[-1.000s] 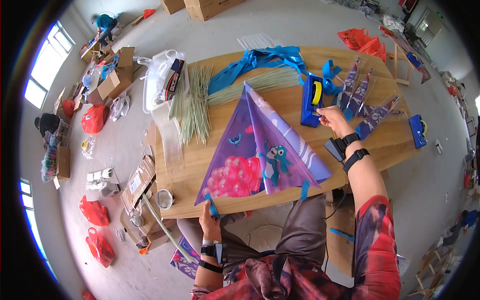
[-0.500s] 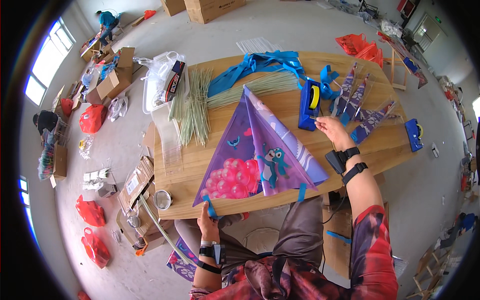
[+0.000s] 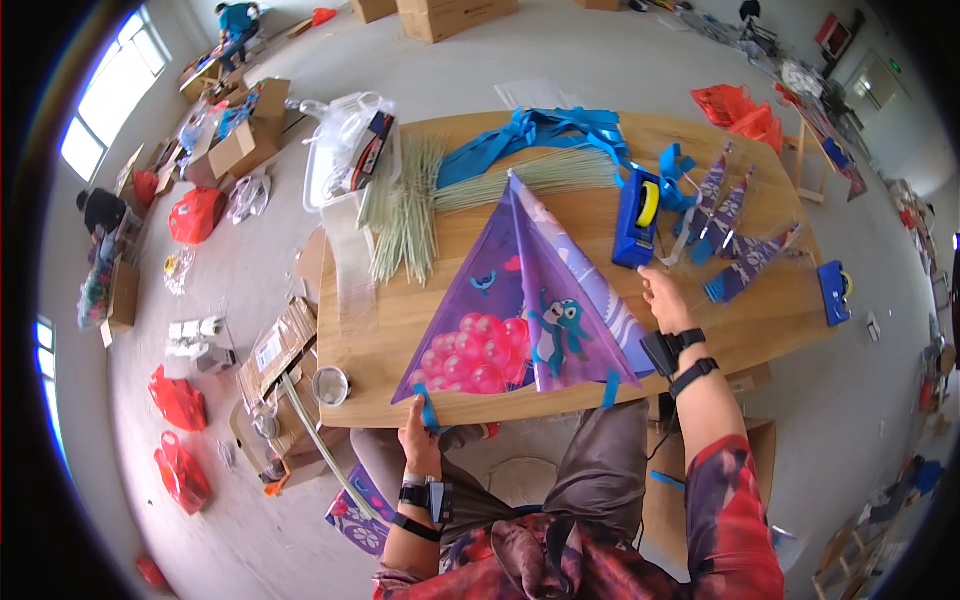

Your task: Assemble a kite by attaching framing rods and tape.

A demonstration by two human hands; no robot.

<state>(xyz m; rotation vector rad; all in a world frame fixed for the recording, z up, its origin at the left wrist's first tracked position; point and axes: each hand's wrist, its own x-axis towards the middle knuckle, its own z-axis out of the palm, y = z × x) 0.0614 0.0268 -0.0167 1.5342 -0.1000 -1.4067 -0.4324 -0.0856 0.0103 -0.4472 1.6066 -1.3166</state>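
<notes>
A purple triangular kite, printed with pink balloons and a blue cartoon animal, lies folded on the wooden table with its point away from me. Blue ribbon tabs stick out along its near edge. My left hand pinches the near left corner beside one tab. To the right of the kite is my right hand, its fingertips closed together just below a blue tape dispenser with a yellow core. Whatever is between those fingertips is too small to make out.
Bundles of pale thin sticks and blue ribbon lie at the back. Rolled purple kites in clear sleeves and a second dispenser are at right. A small round tin stands at the table's left edge.
My right hand has drawn back from the tape dispenser, down toward the kite's right side. The left hand keeps its hold on the corner. The whole view has shifted slightly.
</notes>
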